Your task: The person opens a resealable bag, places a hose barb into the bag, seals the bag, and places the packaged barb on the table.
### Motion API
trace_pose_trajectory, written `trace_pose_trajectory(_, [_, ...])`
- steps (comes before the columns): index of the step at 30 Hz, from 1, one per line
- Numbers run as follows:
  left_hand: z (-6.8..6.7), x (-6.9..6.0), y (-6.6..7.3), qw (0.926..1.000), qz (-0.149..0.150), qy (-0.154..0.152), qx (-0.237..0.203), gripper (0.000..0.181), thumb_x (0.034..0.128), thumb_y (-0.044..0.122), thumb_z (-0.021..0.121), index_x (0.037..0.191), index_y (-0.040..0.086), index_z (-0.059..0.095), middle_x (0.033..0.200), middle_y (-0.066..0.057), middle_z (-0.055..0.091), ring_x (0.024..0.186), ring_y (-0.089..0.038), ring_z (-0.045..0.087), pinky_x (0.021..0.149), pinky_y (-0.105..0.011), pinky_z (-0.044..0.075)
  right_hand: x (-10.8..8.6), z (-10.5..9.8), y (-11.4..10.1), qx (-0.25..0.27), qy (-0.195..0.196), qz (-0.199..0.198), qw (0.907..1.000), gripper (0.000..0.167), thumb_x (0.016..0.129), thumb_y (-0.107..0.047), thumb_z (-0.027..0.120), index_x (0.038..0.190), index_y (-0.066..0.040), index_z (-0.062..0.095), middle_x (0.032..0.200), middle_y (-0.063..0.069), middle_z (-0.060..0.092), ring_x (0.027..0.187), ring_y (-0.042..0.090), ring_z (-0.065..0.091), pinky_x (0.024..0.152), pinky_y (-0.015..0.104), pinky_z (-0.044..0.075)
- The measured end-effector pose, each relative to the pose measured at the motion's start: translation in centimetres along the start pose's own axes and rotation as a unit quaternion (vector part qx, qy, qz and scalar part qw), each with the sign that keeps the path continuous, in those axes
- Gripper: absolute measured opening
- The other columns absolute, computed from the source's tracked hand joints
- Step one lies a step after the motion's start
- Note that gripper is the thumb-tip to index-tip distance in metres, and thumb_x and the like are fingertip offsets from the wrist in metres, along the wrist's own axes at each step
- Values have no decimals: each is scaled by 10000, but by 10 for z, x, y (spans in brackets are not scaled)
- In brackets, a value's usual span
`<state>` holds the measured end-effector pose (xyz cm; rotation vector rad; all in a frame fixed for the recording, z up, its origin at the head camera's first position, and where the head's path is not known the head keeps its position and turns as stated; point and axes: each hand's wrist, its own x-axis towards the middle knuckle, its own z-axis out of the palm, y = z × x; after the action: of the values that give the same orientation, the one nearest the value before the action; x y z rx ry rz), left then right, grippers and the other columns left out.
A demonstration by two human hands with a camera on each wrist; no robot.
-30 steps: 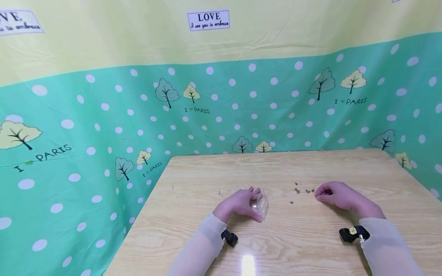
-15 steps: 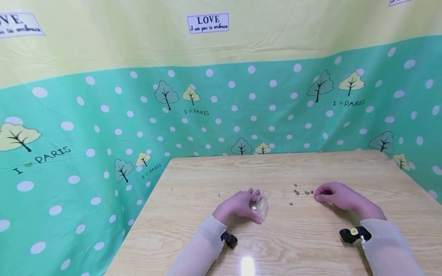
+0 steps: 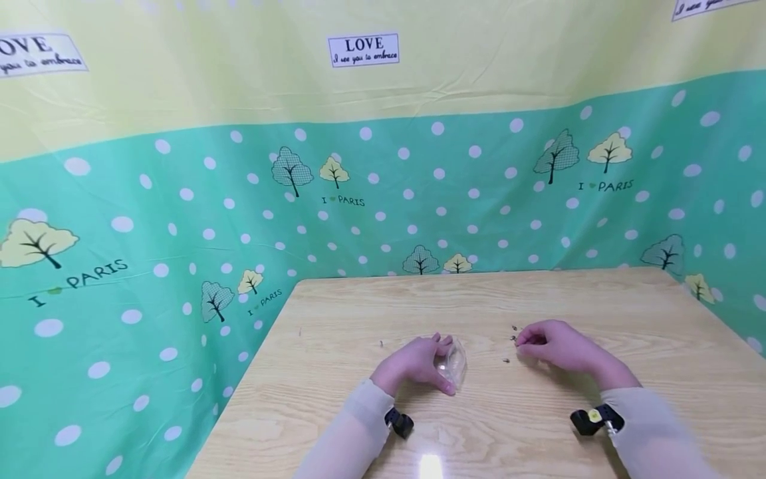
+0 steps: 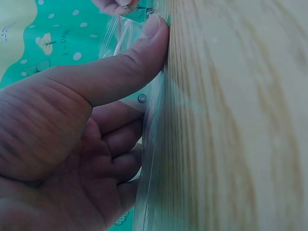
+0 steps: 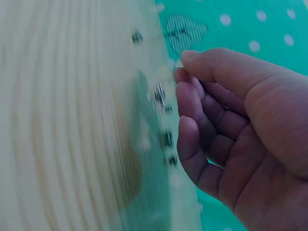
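My left hand [image 3: 415,364] holds a clear zip-lock plastic bag [image 3: 456,362] on the table, thumb at the near side and fingers at the far side, its mouth facing right. One small round metal piece [image 4: 142,98] shows through the plastic in the left wrist view. My right hand [image 3: 556,344] is right of the bag, thumb and forefinger pinched together. Between those fingertips a tiny metal piece [image 4: 126,6] shows in the left wrist view; its kind is too small to tell. Several similar metal pieces [image 5: 167,138] lie by the right fingers, blurred in the right wrist view.
The pale wood table [image 3: 359,306] meets a green and yellow printed curtain [image 3: 383,173] at its back and left. A lone small metal piece [image 3: 381,344] lies left of the bag, another small piece [image 3: 506,360] between the hands. Both wrists wear black cameras.
My right hand has moved left toward the bag, now covering part of the scattered pieces. The left hand and the bag stay in place. The head view has tilted slightly up.
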<state>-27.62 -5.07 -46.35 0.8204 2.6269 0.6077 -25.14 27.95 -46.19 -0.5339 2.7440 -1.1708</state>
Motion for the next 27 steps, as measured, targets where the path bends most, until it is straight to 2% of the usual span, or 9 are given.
trace_pose_trajectory(7, [1,3,-1,10000,21,19,-25,922,762,358,989,1550,123,572,1686,32,413,1601,-261,283,1298,-401,251,13,23,-21,125,-29,-310,9994,105,996,-172,765,1042,-77,772,942,-29,708,853,129,620,733,257,540])
trace_pose_trajectory(18, [1,5,-3,10000,-3,18,12,946,754,384,988,1563,148,558,1689,40,400,1596,-281,295,1298,-413,250,17,51,-57,279,132,-300,9991,92,989,-178,775,1036,-100,788,926,-51,727,870,129,661,759,270,569])
trace_pose_trajectory(27, [3,5,-4,10000,-40,7,-64,952,750,368,992,1565,142,554,1682,55,411,1596,-251,295,1297,-403,250,19,63,-63,357,343,-186,9986,55,974,-126,782,1012,-88,790,894,-49,720,846,131,660,745,270,569])
